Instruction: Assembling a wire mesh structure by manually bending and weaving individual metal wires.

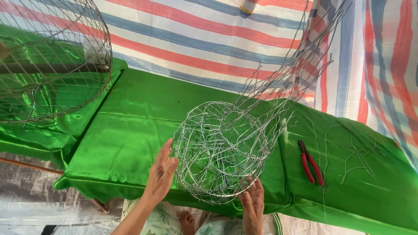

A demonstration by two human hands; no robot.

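A bench (pixel 130 130) draped in shiny green cloth stands before a striped red, white and blue tarpaulin (pixel 209 39). Near its front edge sits a round wire cage (pixel 220 152), loose mesh trailing upward from it. The left hand (pixel 160 174) presses open fingers flat against the cage's left side; the right hand (pixel 252 206) grips its lower rim. Red-handled pliers (pixel 310 167) lie toward the right end, beside stray wire pieces (pixel 357 156). A larger wire cage (pixel 52 61) occupies the far left corner.
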